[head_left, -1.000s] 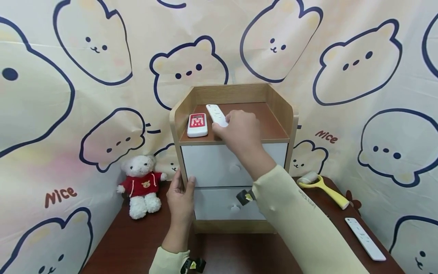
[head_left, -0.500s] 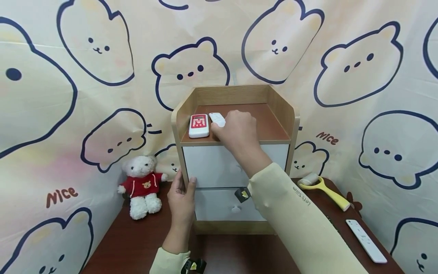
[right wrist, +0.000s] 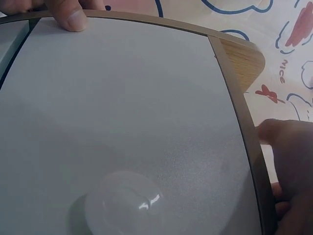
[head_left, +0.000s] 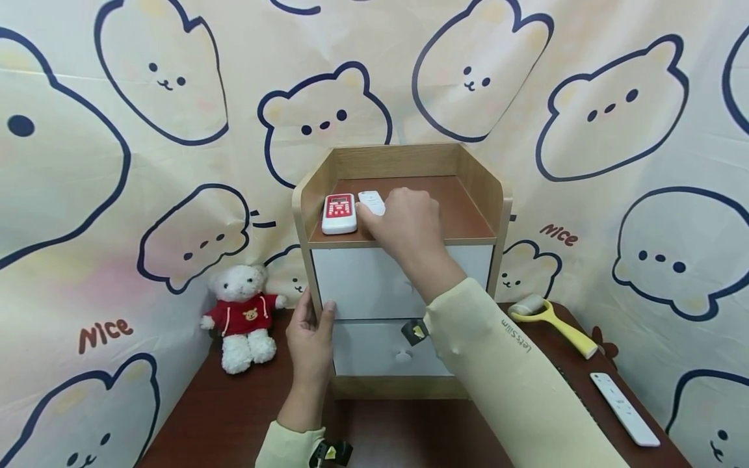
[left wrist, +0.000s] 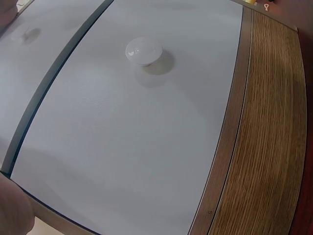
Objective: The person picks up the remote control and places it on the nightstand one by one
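1. Lower than a second ago, the far end of the white remote [head_left: 371, 201] sits beside the red-faced device [head_left: 339, 215] on the brown top shelf [head_left: 462, 214], suggesting it lies nearly flat.
2. Right hand [head_left: 406, 224] covers its near end, seemingly pinching it; left hand [head_left: 310, 338] grips the cabinet [head_left: 398, 162] side.
3. Grained wood, smooth white drawer fronts [left wrist: 112, 147], glossy round knob [left wrist: 144, 51].

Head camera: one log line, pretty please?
left fingers: gripping cabinet; right fingers: on white remote; red-white gadget: beside remote; teddy: beside cabinet
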A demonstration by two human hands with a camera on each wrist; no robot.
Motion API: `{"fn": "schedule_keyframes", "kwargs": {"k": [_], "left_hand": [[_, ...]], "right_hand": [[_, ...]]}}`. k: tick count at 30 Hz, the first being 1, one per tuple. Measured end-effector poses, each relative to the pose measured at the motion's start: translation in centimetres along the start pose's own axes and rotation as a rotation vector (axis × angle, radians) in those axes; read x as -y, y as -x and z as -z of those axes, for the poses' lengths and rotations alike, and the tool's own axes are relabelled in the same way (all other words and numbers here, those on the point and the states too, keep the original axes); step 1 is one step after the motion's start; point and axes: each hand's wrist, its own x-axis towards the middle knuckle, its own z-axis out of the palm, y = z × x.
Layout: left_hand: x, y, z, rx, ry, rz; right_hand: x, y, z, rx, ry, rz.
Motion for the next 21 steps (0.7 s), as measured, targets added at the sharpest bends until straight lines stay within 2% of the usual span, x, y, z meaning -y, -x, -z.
{"fn": "schedule_keyframes", "kwargs": {"k": [2,5,12,15,17,19,21], "left_hand": [[0.0,0.0,0.0,0.0,-0.004,0.007],[0.0,-0.1,0.0,-0.001,-0.004,0.012],[0.1,-0.2,0.0,-0.003,-0.005,0.003],[0.1,-0.2,0.0,-0.005,0.0,-0.005],[0.1,-0.1,-0.1,-0.006,-0.001,-0.015],[0.1,0.0,-0.1,-0.008,-0.004,-0.024],[0.1,0.0,-0.1,-0.011,-0.008,-0.032]], "right_hand": [[-0.2,0.4,-0.1,-0.031,-0.038,0.022],[-0.8,1.2,-0.5,-0.122,-0.114,0.089],[-3.0,4.4,-2.1,-0.438,-0.348,0.353],[-4.6,7.1,-3.2,-0.564,-0.425,0.491],[-5.9,9.4,-4.3,-0.614,-0.458,0.563],[-7.3,11.8,-5.7,-0.647,-0.477,0.6],[-8.7,14.3,-7.3,-0.623,-0.491,0.59]]}}
